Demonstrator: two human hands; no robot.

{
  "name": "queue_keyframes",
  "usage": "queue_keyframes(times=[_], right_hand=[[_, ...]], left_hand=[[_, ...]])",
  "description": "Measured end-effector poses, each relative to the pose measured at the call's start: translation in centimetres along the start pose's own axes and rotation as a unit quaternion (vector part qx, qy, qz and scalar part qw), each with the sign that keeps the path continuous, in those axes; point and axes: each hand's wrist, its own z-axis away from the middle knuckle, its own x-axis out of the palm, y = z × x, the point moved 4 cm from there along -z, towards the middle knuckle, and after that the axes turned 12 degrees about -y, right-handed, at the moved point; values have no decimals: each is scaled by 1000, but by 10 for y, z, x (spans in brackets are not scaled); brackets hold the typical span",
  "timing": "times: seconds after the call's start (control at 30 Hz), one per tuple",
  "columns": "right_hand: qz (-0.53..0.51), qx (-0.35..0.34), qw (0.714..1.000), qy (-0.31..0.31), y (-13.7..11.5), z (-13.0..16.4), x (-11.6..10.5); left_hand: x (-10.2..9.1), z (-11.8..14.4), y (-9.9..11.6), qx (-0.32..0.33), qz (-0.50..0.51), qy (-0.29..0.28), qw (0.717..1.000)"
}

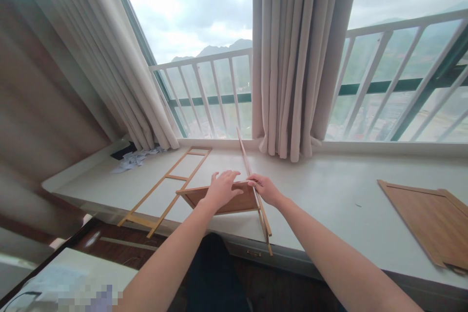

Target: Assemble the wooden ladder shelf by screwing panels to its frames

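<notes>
Left hand: left hand (222, 188) lies flat, fingers spread, palm down on the brown rectangular wooden panel (234, 203), at centre of frame
Right hand: right hand (266, 189) pinches the thin light-wood upright side frame (256, 195) between fingertips, just right of the panel's right edge
Panel position: centre of frame on the white window-ledge worktop (329, 190), tilted, its near edge lifted off the surface
Key relation: the panel's right end meets the side frame, which stands on edge; both hands sit at that joint, touching
Long axes: the panel runs left to right; the side frame runs from lower centre up toward the beige curtain (296, 58)
Nearer hand: right hand is at the joint, left hand just beside it
Elsewhere: a second ladder-like light-wood frame (166, 185) lies flat at centre left; another brown wooden board (431, 219) lies at lower right, well apart
</notes>
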Motion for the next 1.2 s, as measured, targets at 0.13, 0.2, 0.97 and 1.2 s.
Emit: queue_keyframes(times=[0.13,0.2,0.97,1.2], right_hand=[[-21,2,1000,-4,0,-1,-3],[-34,4,999,-7,1,1,-6],[-42,-5,997,-61,20,-24,-34],[3,12,998,-60,32,-31,-44]], left_hand=[[9,-15,-2,20,-16,-48,999],[8,-13,-4,17,-21,-53,998],[41,29,57,36,-29,-83,995],[40,25,78,28,-36,-97,994]])
